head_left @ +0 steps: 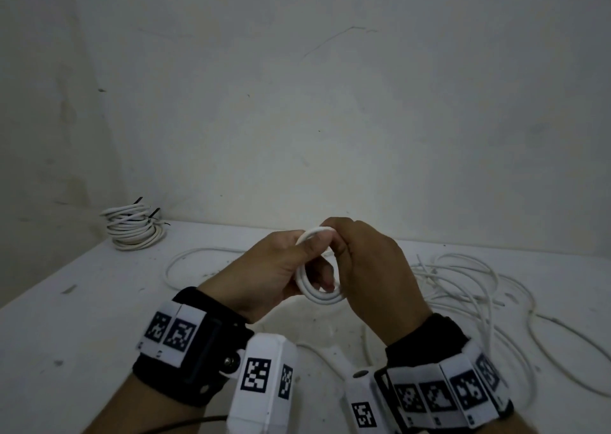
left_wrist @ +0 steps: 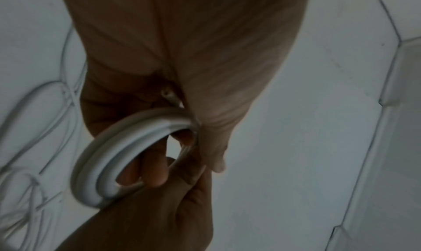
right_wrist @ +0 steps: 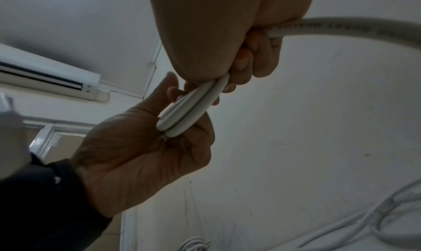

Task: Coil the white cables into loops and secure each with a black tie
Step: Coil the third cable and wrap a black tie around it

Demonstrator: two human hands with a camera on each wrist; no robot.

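A small coil of white cable point(head_left: 319, 289) is held above the table point(head_left: 82, 301) by both hands. My left hand point(head_left: 307, 251) grips its left side, thumb on top and fingers point(left_wrist: 154, 174) passing through the loop point(left_wrist: 100, 165). My right hand point(head_left: 334, 240) pinches the coil's top edge point(right_wrist: 189, 111). The cable's free length point(right_wrist: 341, 28) runs out of the right fist to the right. No black tie shows in either hand.
A stack of coiled white cables point(head_left: 134, 230) with black tie ends point(head_left: 139, 200) sits at the table's back left by the wall. Several loose white cables point(head_left: 463, 288) sprawl on the right. One slack loop point(head_left: 178, 261) lies left of the hands.
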